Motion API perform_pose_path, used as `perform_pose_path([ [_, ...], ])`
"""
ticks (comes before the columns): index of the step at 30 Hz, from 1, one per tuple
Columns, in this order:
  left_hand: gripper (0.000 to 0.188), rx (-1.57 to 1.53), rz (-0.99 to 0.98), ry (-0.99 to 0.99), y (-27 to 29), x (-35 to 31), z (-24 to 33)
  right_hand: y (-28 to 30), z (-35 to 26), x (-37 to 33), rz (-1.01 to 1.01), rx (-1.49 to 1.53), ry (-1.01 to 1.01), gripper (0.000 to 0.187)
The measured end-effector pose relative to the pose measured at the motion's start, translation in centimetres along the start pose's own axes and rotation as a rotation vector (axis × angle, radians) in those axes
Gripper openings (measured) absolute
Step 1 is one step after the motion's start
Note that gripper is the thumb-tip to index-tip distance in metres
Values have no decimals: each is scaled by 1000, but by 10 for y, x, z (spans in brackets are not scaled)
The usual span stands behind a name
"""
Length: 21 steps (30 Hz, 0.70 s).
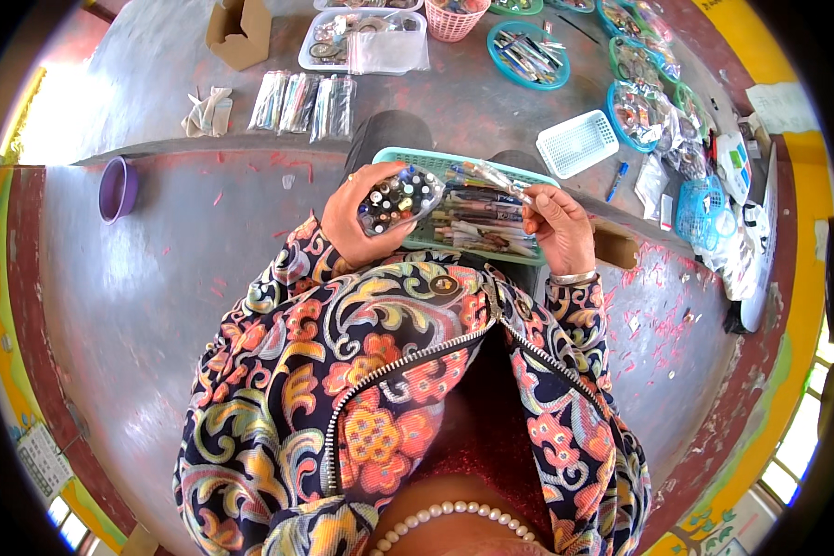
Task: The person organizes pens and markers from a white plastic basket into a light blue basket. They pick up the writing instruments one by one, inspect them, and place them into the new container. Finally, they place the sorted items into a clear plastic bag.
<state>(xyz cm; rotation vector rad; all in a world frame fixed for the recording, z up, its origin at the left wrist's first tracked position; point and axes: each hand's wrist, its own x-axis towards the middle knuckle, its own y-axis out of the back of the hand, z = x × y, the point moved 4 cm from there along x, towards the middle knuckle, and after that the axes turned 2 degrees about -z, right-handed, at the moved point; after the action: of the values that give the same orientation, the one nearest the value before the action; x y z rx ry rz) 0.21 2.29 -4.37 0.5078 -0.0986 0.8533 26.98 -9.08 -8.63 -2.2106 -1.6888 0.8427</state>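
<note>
- Our left hand (pixel 352 225) clasps a clear-plastic bundle of slim multicoloured pens (pixel 399 201) at the mint-green rectangular plastic basket (pixel 435 157)'s left edge.
- Our right hand (pixel 563 230) pinches a slim clear-plastic pen (pixel 496 178) near its far right corner.
- Slack left fingers could spill the bundle.

On grey table (pixel 477 107), is carrying bagged pens (pixel 297 107), cardboard box (pixel 239 35), white basket (pixel 577 145), blue pen (pixel 618 181); on floor (pixel 190 241), is carrying purple basin (pixel 119 190), red scraps (pixel 663 326).
</note>
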Motion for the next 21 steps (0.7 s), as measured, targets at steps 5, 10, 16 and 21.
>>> perform_pose_path([
  [5,62,-7,7,-24,-1,1,1,-10,11,0,-133,297,-35,25],
  [10,61,24,9,-31,-1,2,3,-14,15,3,-220,350,-92,18],
  [16,61,13,2,-35,-2,2,0,-12,11,3,-192,425,-57,18],
  [21,62,17,-2,-30,-1,2,1,-12,11,4,-112,357,-24,16],
])
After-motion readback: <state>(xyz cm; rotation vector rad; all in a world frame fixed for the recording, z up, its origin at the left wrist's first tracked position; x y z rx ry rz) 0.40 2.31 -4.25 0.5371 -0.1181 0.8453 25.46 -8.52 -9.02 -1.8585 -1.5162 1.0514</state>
